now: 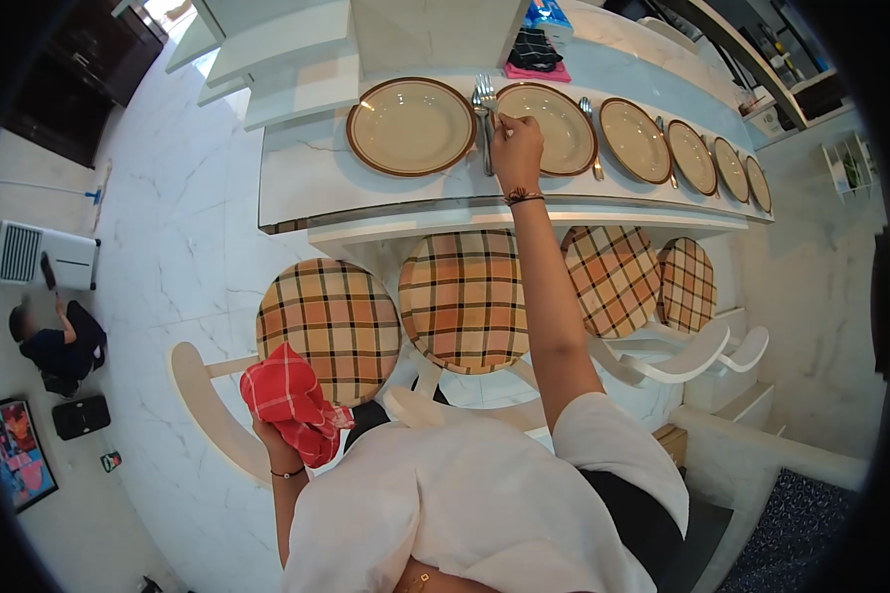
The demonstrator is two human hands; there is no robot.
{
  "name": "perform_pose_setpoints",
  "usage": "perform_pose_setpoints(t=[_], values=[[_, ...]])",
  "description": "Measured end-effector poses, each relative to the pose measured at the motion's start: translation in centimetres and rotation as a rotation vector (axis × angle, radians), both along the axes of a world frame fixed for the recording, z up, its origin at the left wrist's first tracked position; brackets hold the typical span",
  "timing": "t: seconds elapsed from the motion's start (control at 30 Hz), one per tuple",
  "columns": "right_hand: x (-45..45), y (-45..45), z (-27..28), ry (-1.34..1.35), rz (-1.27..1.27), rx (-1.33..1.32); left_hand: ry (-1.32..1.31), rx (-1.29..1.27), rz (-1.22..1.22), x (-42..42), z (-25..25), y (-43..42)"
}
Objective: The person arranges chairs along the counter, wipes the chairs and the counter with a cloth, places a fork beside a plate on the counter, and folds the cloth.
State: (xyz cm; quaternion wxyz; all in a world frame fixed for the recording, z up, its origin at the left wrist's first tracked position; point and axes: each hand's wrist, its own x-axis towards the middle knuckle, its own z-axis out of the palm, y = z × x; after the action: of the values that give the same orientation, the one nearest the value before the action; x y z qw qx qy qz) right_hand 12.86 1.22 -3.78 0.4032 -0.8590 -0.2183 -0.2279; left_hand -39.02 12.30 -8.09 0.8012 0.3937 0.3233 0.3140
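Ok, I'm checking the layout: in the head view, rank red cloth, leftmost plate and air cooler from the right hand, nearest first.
1. Leftmost plate: left of right hand
2. Red cloth: lower left, in left hand
3. Air cooler: far left

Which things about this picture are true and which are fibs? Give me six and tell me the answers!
1. The left hand holds a red cloth. True.
2. The right hand hangs down low. False: it reaches over the table, touching a fork.
3. Six plates are on the table. True.
4. The plates are all in one stack. False: they are in a row.
5. The right wrist wears a bracelet. True.
6. The seats are plain blue. False: they are checked, with orange and brown.
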Motion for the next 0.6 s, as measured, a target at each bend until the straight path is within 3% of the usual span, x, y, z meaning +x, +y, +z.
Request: perform_pose_setpoints(t=[0.4,0.6], values=[[-1.4,2.1,-1.4,0.008,-0.087,-0.058,0.058,-0.038,0.047,-2.2,1.6,0.3],[-2.5,2.8,-1.4,-0.108,0.018,0.215,0.108,-0.023,0.084,-2.8,2.7,0.4]])
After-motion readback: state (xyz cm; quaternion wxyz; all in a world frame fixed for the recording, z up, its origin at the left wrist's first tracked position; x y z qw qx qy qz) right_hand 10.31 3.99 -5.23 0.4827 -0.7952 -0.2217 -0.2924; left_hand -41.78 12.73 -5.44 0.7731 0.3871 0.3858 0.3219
